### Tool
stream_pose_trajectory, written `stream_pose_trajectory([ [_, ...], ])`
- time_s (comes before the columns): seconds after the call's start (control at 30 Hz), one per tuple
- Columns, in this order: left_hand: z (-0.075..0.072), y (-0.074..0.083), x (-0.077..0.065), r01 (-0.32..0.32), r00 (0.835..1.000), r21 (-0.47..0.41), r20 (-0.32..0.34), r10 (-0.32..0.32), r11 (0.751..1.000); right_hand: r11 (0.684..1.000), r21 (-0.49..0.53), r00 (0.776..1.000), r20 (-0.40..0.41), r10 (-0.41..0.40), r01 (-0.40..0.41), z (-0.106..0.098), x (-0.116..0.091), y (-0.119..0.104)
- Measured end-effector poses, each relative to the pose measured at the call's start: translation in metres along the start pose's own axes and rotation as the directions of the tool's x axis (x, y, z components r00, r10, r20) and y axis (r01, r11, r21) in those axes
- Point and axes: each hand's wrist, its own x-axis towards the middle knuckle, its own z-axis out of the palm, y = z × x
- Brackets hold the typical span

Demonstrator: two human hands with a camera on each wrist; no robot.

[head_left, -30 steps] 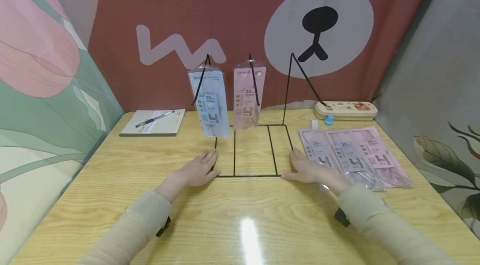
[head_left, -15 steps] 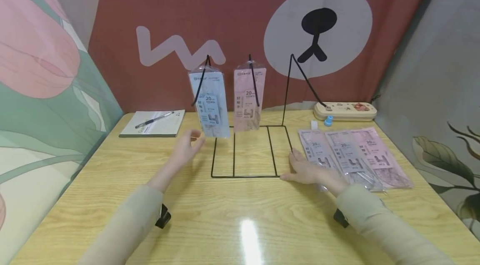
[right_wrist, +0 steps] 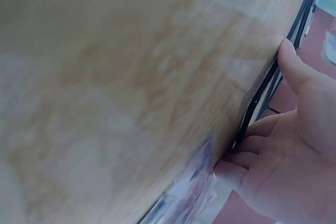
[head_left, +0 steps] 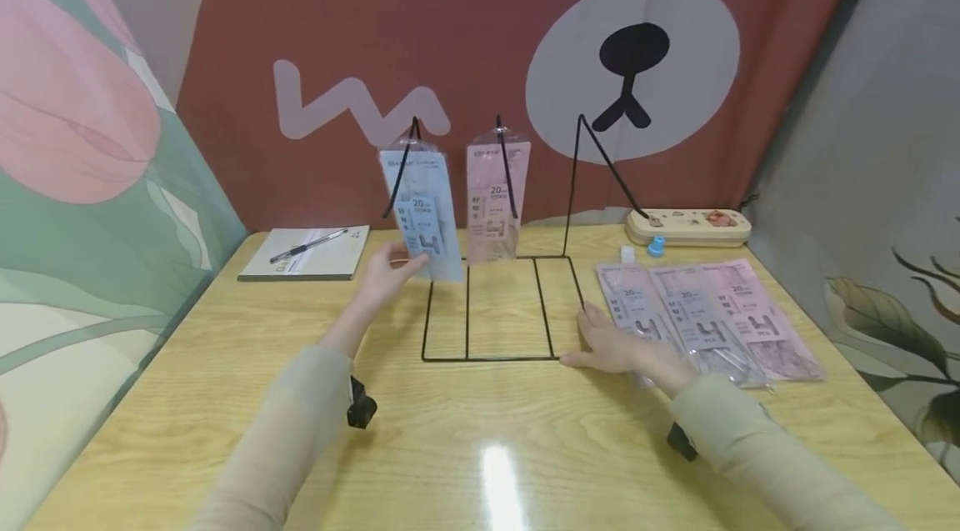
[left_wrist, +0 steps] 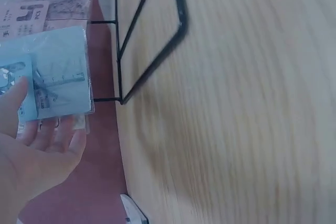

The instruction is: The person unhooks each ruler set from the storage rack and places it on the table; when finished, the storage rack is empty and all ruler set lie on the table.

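Note:
My left hand [head_left: 386, 271] pinches the lower left edge of a blue ruler set packet [head_left: 429, 181], which hangs from the left hook of a black wire rack [head_left: 510, 358]. In the left wrist view the thumb lies over the front of the packet and the other fingers are behind it. A pink ruler set packet [head_left: 498, 168] hangs on the middle hook, and the right hook [head_left: 611, 168] carries nothing. My right hand [head_left: 607, 341] rests at the rack's front right corner, thumb at the front wire and fingers spread along the side wire.
Three more ruler set packets, a near one [head_left: 626, 285], a middle one [head_left: 692, 298] and a pink one [head_left: 757, 306], overlap on the table at right. Behind them are a pencil case [head_left: 693, 229], a blue sharpener-like piece [head_left: 657, 246] and a white eraser-like block [head_left: 627, 254]. A pen [head_left: 309, 245] lies on a notebook [head_left: 330, 257] at left.
My left hand has left the rack's left side wire, moved up, and taken hold of the hanging blue ruler set packet. The right hand has stayed at the rack's corner.

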Motion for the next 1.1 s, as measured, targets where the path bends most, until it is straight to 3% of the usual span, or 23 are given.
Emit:
stream_pose_trajectory([
  [0.2, -0.001, 0.004, -0.004, 0.025, 1.0, -0.101, -0.006, -0.026, 0.995, 1.0, 0.007, 1.0, 0.005, -0.001, 0.0, -0.001, 0.002, -0.003],
  [0.3, 0.0, 0.003, -0.01, -0.013, 1.0, -0.13, -0.014, 0.011, 0.991, 1.0, 0.007, 1.0, 0.006, 0.001, -0.001, -0.001, 0.002, -0.002],
  [0.4, -0.001, 0.001, -0.021, -0.045, 0.999, -0.111, -0.016, 0.043, 0.993, 1.0, 0.009, 1.0, 0.007, 0.006, -0.006, -0.002, 0.002, -0.002],
  [0.63, -0.005, -0.004, -0.053, -0.099, 0.992, -0.138, 0.061, 0.108, 0.986, 1.0, 0.019, 1.0, 0.011, 0.013, -0.013, -0.001, -0.001, -0.001],
  [0.77, -0.007, -0.01, -0.07, -0.179, 0.979, -0.151, 0.068, 0.191, 0.972, 1.0, 0.016, 1.0, 0.013, 0.015, -0.015, -0.001, -0.001, 0.0],
  [0.93, -0.012, -0.014, -0.09, -0.272, 0.961, -0.12, 0.024, 0.277, 0.955, 1.0, 0.015, 1.0, 0.014, 0.013, -0.013, -0.002, -0.002, 0.001],
  [1.1, -0.027, -0.011, -0.112, -0.386, 0.921, -0.12, 0.004, 0.39, 0.915, 1.0, 0.019, 1.0, 0.018, 0.012, -0.013, -0.002, -0.002, 0.0],
])
